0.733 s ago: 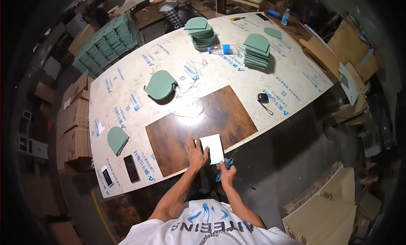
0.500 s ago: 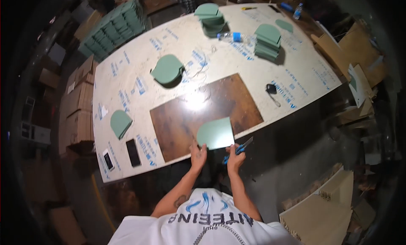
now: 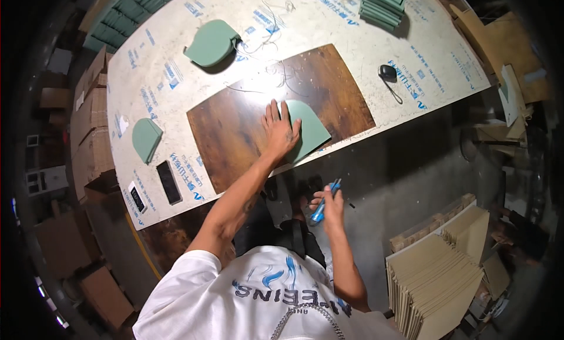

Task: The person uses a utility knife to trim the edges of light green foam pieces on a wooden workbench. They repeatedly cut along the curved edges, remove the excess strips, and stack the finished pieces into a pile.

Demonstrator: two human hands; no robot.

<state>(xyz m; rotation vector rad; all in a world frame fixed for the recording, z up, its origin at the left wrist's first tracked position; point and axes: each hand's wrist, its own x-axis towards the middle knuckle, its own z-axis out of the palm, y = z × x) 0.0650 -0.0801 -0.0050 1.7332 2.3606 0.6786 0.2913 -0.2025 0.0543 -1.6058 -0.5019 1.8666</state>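
Brown board (image 3: 247, 123) | left hand (image 3: 278, 130) flat on green, round-topped piece (image 3: 311, 131)

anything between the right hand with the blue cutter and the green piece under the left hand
Nothing visible. The right hand holds the blue cutter off the table edge; only bare brown board lies before the green piece, which the left hand presses flat.

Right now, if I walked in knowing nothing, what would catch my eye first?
Probably the left hand pressed flat on a green rounded sheet that lies on a dark brown board at the near edge of the pale table. The right hand holds a blue cutter below the table edge. Stacks of green pieces sit at the far side.
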